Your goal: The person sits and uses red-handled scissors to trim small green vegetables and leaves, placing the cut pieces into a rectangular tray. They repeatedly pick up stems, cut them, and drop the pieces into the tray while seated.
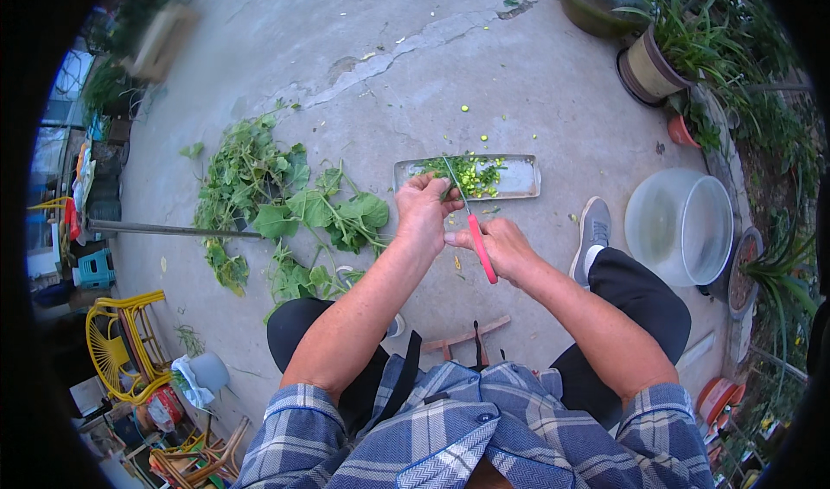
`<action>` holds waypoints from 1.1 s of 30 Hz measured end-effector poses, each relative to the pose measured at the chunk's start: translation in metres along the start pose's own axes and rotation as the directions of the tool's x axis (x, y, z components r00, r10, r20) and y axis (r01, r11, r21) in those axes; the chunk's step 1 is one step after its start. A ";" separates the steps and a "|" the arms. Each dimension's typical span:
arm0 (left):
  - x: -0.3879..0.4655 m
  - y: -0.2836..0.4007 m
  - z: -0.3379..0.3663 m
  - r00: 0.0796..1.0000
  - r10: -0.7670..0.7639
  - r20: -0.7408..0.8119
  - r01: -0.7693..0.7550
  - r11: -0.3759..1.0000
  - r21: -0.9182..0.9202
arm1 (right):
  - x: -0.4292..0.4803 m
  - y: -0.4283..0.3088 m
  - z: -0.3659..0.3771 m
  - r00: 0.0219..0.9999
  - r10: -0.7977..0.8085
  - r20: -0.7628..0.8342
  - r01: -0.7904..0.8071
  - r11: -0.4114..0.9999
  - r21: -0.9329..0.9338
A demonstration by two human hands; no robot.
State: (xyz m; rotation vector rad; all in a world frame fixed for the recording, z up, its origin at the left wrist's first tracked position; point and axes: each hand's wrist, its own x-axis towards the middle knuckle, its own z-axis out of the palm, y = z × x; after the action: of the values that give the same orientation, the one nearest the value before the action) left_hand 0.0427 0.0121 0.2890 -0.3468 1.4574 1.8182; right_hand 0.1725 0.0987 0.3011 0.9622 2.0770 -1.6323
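My right hand [509, 249] grips scissors with pinkish-red handles [480, 249]. Their metal blades point away from me, over a shallow rectangular tray [530, 179]. My left hand [421, 207] is at the tray's near left side, thumb and fingers pinched around a green plant piece [446, 194], mostly hidden by the fingers. Blades and fingertips are close together; I cannot tell whether they touch. Inside the tray lie chopped green and yellow-green stem pieces [476, 176], heaped toward the left and middle.
Cut leafy vines [253, 165] spread over the concrete floor at left, by a metal pole [175, 229]. A translucent round bowl [658, 226] stands at right, near potted plants [655, 67]. A yellow chair [123, 346] and a pale bucket [209, 369] are lower left.
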 end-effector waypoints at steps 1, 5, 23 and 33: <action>0.000 -0.001 0.000 1.000 -0.005 0.003 0.005 1.000 0.020 | -0.001 -0.001 -0.002 1.000 -0.008 -0.007 0.008 0.999 -0.032; -0.001 -0.003 0.001 1.000 0.016 0.016 -0.016 1.000 0.006 | -0.002 -0.005 -0.005 1.000 -0.023 -0.021 0.022 0.999 -0.042; 0.008 0.000 -0.003 0.999 0.033 -0.019 -0.034 0.999 -0.039 | -0.004 -0.003 0.001 1.000 -0.026 -0.017 0.027 1.000 0.006; 0.001 -0.005 0.000 0.999 0.045 -0.007 -0.045 0.998 0.046 | 0.002 0.005 0.000 0.998 -0.029 -0.051 0.031 0.998 0.046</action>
State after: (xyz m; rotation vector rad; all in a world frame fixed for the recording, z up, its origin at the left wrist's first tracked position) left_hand 0.0456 0.0132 0.2849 -0.3007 1.5215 1.8174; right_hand 0.1744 0.1001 0.2969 1.0012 2.1045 -1.6955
